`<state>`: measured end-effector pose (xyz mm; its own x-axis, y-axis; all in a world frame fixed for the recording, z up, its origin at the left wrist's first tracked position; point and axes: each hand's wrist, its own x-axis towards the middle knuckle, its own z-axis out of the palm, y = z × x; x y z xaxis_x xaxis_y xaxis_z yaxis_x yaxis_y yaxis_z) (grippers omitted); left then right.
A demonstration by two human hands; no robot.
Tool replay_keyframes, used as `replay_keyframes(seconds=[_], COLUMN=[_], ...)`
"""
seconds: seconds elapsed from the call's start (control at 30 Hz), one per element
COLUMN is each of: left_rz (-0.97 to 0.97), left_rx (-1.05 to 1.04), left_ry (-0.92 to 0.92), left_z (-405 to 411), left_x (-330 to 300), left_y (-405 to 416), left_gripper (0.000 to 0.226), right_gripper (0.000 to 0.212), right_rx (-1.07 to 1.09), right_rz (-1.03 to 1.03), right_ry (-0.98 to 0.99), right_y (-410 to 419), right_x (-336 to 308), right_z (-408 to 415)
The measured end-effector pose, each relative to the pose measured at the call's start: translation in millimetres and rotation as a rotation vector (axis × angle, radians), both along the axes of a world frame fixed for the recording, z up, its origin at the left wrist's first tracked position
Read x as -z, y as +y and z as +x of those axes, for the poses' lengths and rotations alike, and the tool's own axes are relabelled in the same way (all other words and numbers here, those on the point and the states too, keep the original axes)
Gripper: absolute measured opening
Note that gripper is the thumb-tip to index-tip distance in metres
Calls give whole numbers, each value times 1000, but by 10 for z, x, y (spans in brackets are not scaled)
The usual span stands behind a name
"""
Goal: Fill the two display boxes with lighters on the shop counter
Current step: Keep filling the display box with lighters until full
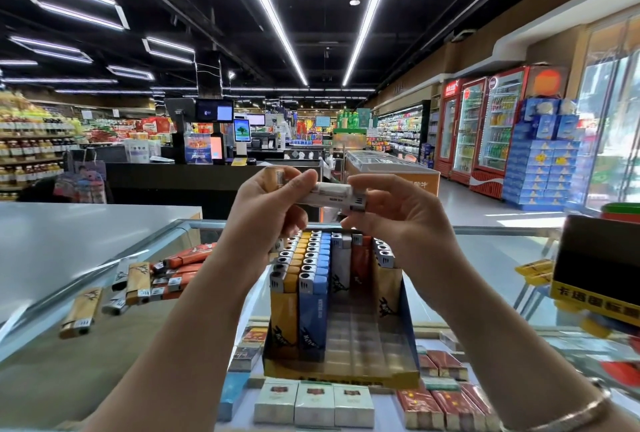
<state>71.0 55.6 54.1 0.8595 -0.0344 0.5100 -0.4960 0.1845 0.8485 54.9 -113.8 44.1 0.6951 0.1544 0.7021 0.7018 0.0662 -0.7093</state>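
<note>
A display box stands on the glass counter, its left rows filled with yellow and blue lighters and a few white and orange ones behind. My left hand holds a small bunch of lighters, one tan one sticking up. Both hands hold a white lighter lying sideways above the box; my right hand pinches its metal end. Loose tan and orange lighters lie on the counter to the left. A second box, black and yellow, stands at the right edge.
Cigarette packs show under the glass in front of the box. A grey counter surface adjoins at the left. Behind are checkout desks, a chest freezer and drink fridges.
</note>
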Motion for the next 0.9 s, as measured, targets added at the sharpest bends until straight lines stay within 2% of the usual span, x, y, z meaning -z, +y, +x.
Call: replay_keyframes(seconds=[0.1,0.27,0.37,0.47,0.6,0.7,0.83,0.9], left_rz=[18,119,136,137,388,591,643,638], left_rx=[9,-62,-105,-218,-399,-383,-335,-316], left_ry=[-26,-43,-43,-23,78,166,210,230], left_z=[-6,-8,3,50,134,154,167,172], left_x=[-8,12,31,40,111,172,169,161], left_y=[17,-22,-36,24,43,7,19,27], left_gripper=[27,30,34,24,19,14,3,5], right_gripper=[33,23,17,19,11,10,24,30], right_rx=[-103,-57,29,173,308,411,523,530], right_rz=[75,128,215,256,150,18,-216,-322], right_ry=[45,48,72,71,-6,-64,-111,-147], right_y=[-15,-17,-50,-106,-84,-62,-59,-48], right_x=[-15,-4,-3,-22,-21,15,64,91], right_z=[-32,-28,-31,-24,-20,35,112,107])
